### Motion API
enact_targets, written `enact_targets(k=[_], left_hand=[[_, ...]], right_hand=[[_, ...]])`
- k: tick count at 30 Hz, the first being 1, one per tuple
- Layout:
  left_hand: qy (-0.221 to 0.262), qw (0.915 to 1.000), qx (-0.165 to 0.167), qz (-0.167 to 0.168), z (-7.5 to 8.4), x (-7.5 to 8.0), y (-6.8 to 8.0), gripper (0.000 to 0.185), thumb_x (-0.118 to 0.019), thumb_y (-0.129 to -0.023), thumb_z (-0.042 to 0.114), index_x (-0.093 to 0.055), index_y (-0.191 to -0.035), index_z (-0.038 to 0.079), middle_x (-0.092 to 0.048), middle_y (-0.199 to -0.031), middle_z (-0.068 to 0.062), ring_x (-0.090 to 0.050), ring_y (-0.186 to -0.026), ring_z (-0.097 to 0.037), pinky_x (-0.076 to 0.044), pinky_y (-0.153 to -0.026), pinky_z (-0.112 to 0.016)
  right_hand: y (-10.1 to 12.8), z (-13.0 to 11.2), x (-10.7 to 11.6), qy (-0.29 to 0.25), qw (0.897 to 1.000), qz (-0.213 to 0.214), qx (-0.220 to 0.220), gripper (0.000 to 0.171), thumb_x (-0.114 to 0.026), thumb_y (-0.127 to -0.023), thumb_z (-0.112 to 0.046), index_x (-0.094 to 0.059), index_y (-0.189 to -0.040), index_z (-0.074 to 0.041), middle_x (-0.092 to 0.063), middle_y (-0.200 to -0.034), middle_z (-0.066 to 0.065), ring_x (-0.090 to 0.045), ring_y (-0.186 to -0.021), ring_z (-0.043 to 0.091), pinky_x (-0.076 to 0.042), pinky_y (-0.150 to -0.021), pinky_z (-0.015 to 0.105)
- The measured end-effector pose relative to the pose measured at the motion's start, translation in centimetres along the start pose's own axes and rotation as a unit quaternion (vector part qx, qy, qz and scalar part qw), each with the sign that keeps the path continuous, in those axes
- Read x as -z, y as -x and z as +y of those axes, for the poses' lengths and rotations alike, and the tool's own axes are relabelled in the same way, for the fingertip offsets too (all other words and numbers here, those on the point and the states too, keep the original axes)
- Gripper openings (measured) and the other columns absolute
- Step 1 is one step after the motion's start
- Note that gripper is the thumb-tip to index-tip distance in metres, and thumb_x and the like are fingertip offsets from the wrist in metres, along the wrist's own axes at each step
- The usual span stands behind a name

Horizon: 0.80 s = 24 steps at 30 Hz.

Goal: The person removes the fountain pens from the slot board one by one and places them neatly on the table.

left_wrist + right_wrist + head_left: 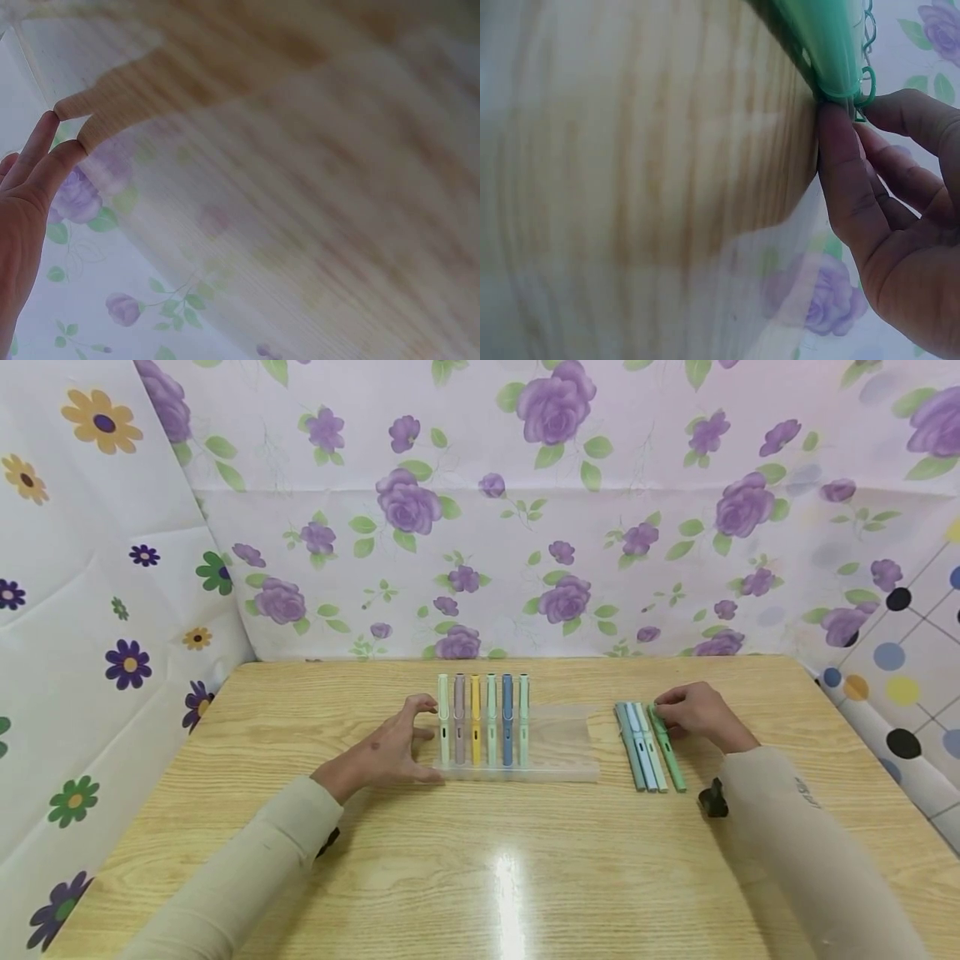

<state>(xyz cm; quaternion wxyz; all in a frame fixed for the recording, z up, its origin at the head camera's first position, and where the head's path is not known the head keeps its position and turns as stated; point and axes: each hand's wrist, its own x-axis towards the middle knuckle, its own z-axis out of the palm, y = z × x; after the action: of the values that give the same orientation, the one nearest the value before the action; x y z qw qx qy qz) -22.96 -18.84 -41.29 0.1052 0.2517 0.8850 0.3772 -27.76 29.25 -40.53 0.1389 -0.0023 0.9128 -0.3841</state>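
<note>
A clear plastic tray (558, 739) lies at the middle of the wooden table and holds several pastel pens (483, 718) side by side in its left half. My left hand (408, 739) rests at the tray's left end, fingers spread and fairly straight, fingertips (34, 161) against its edge. To the right, several loose pens (640, 752) lie in a row on the table. My right hand (663, 710) pinches the far end of the green pen (671, 758), the rightmost of that row. In the right wrist view thumb and fingers (840, 150) close on that green pen (821, 45).
Flowered cloth walls (480, 510) close in the table at the back and both sides. The tray's right half holds no pens. Bare wood (495, 868) stretches between my arms at the front. A black strap (712, 800) sits at my right wrist.
</note>
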Motion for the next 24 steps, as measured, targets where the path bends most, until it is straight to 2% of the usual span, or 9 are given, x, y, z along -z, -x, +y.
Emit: enact_targets(k=[14,24], left_hand=[[0.004,1.0000,0.000,-0.001,-0.1,0.0,0.0,0.100,-0.091,-0.075,0.021,-0.017,-0.143,0.017,-0.028,-0.153,-0.020,-0.054,-0.128,-0.039,-0.039,-0.106,-0.058],[0.000,1.0000,0.005,-0.001,0.1,0.0,0.0,0.100,-0.091,-0.075,0.022,-0.017,-0.143,0.017,-0.028,-0.153,-0.020,-0.054,-0.128,-0.039,-0.040,-0.106,-0.058]], right_hand=[[-0.3,-0.4,-0.3,-0.007,1.000,-0.008,-0.012,0.042,-0.056,-0.101,-0.018,-0.055,-0.130,0.013,-0.063,-0.115,0.027,-0.070,-0.076,0.016,-0.060,-0.071,0.034],[0.1,-1.1,0.6,0.011,1.000,0.000,-0.005,0.041,-0.053,-0.102,-0.019,-0.057,-0.129,0.012,-0.066,-0.111,0.026,-0.071,-0.088,0.025,-0.060,-0.075,0.037]])
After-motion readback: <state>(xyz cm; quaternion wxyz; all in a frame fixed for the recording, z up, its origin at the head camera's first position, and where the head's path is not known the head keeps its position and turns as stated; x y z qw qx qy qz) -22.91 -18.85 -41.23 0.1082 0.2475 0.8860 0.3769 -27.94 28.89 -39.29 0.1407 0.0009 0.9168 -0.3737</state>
